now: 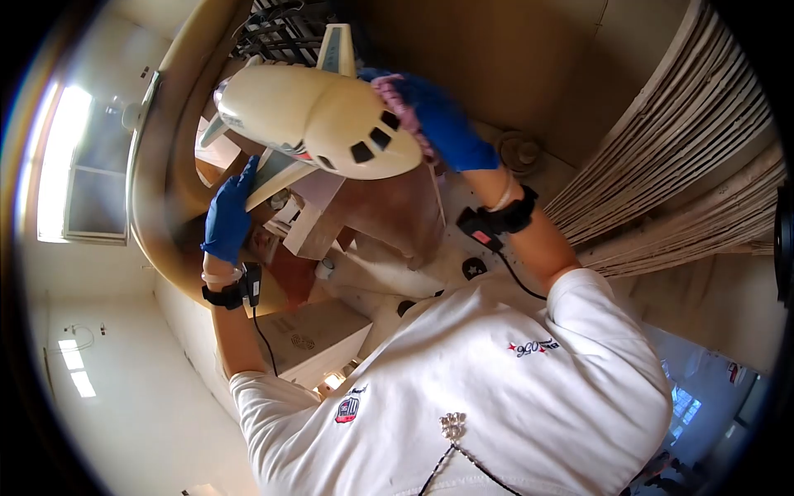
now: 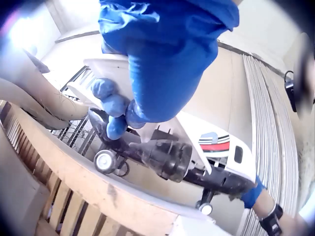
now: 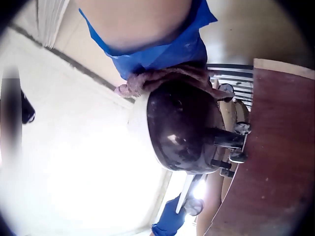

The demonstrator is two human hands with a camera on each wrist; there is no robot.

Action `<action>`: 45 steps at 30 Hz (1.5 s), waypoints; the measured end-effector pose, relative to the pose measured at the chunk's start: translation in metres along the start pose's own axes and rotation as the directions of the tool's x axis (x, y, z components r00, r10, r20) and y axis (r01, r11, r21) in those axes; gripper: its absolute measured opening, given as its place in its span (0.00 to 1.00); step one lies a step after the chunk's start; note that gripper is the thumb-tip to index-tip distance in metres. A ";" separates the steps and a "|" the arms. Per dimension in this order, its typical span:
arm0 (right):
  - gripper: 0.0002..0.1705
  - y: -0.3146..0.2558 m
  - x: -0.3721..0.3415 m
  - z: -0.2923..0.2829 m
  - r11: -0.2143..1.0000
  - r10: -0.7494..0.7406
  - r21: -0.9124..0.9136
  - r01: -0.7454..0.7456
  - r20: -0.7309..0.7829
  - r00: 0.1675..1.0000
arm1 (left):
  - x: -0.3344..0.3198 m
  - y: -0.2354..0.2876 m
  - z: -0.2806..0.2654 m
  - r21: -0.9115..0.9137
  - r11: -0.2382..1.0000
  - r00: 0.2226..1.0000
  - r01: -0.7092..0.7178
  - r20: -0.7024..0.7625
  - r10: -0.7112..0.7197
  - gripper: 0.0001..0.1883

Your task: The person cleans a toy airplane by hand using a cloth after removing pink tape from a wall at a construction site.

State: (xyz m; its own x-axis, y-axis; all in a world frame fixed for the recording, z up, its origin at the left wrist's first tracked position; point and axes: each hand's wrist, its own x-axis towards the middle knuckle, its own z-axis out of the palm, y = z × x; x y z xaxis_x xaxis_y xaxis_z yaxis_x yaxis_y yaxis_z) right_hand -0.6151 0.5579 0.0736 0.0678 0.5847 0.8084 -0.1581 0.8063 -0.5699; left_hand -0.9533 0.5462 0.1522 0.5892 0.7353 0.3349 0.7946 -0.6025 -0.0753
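A large white toy space shuttle [image 1: 347, 124] with dark window patches is held up in the head view. The left hand [image 1: 229, 211], gloved in blue, grips a wing [image 1: 281, 180]; the left wrist view shows that hand [image 2: 165, 64] with its fingertips curled at the wing, above the black underside and a wheel [image 2: 104, 161]. Against the shuttle's side near the nose, the blue-gloved right hand [image 1: 447, 124] holds a pink cloth [image 1: 401, 112]. In the right wrist view the cloth [image 3: 167, 78] touches the dark nose underside [image 3: 182, 128]; the right fingertips are hidden.
Beneath the shuttle are a curved wooden rim [image 2: 113, 191] with slats and a reddish-brown panel [image 3: 280, 137]. A cardboard box [image 1: 318, 331] stands below, and pleated, stacked sheets [image 1: 686, 157] are on the right. A black rack [image 1: 289, 33] is behind the shuttle.
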 end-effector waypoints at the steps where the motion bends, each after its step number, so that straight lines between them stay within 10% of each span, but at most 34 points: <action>1: 0.13 -0.004 -0.004 -0.010 0.965 0.229 0.130 -0.229 0.010 0.973 | 0.001 0.006 -0.002 0.041 0.999 0.999 0.013 0.030 -0.014 0.33; 3: 0.13 -0.010 -0.011 -0.016 0.860 0.447 0.248 -0.446 0.056 0.893 | 0.001 0.018 -0.003 0.146 0.989 0.999 0.006 0.045 -0.013 0.33; 6: 0.15 -0.067 0.001 -0.003 0.856 0.376 0.392 -0.336 -0.028 0.926 | 0.000 0.013 0.002 0.241 0.969 0.998 -0.062 0.016 0.060 0.31; 8: 0.19 -0.082 0.010 0.019 0.940 -0.002 0.342 -0.012 0.043 0.999 | 0.002 0.010 0.000 0.219 0.970 0.993 -0.106 -0.023 0.113 0.32; 10: 0.24 -0.073 0.004 0.028 0.921 0.042 0.380 -0.080 0.109 0.993 | 0.001 0.003 0.003 0.224 0.968 0.992 -0.111 -0.038 0.123 0.32; 11: 0.25 -0.071 0.004 0.027 0.960 -0.102 -0.250 0.127 0.111 0.989 | 0.001 0.002 0.004 0.248 0.965 0.995 -0.089 -0.028 0.099 0.32; 12: 0.27 -0.068 0.005 0.029 0.574 -0.219 -0.768 0.285 0.192 0.957 | 0.001 -0.001 0.005 0.271 0.960 0.997 -0.064 -0.021 0.073 0.31; 24: 0.44 -0.059 -0.021 0.049 0.722 -0.053 -0.656 0.220 0.265 0.963 | 0.003 0.020 -0.007 0.406 0.912 0.997 -0.059 -0.023 0.075 0.33; 30: 0.36 -0.072 -0.041 0.049 0.520 -0.009 -0.818 0.246 0.283 0.959 | 0.005 0.019 0.006 0.302 0.953 0.995 0.039 0.075 -0.065 0.35; 36: 0.35 -0.050 -0.098 0.047 0.885 0.017 -0.464 -0.025 -0.020 1.000 | 0.001 0.018 0.001 0.251 0.966 0.992 0.055 0.098 -0.082 0.37; 37: 0.35 -0.056 -0.101 0.033 0.847 0.504 -0.198 -0.493 0.001 0.864 | 0.002 0.021 -0.002 0.251 0.967 0.991 0.050 0.106 -0.079 0.37; 38: 0.35 -0.061 -0.103 0.015 0.520 0.841 0.032 -0.854 0.156 0.518 | 0.002 0.022 -0.003 0.250 0.967 0.991 0.047 0.111 -0.077 0.38; 40: 0.35 -0.037 -0.115 -0.027 0.911 0.410 -0.070 -0.406 0.257 0.875 | 0.001 0.016 0.001 0.268 0.963 0.994 0.040 0.089 -0.066 0.37; 42: 0.33 -0.064 -0.081 -0.018 0.788 0.468 0.536 -0.302 -0.204 0.860 | 0.001 0.015 0.001 0.246 0.969 0.994 0.029 0.099 -0.055 0.36; 43: 0.33 -0.086 -0.052 -0.022 0.992 0.110 -0.055 -0.116 -0.098 0.989 | 0.000 0.015 -0.001 0.247 0.968 0.994 0.040 0.088 -0.063 0.36; 44: 0.34 -0.104 -0.022 -0.027 0.790 -0.147 -0.565 0.237 0.202 0.968 | -0.002 0.016 -0.001 0.245 0.969 0.994 0.030 0.096 -0.055 0.35; 45: 0.34 -0.116 -0.002 -0.020 0.789 -0.152 -0.564 0.246 0.210 0.966 | -0.001 0.017 -0.002 0.244 0.970 0.994 0.017 0.104 -0.044 0.35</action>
State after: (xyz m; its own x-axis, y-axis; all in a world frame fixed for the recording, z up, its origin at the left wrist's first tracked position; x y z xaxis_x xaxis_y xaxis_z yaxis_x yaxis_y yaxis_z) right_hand -0.5776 0.4649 0.1357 -0.1169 0.4238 0.8982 0.4472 0.8300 -0.3334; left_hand -0.9412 0.5343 0.1528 0.5659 0.7892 0.2386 0.8163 -0.4956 -0.2967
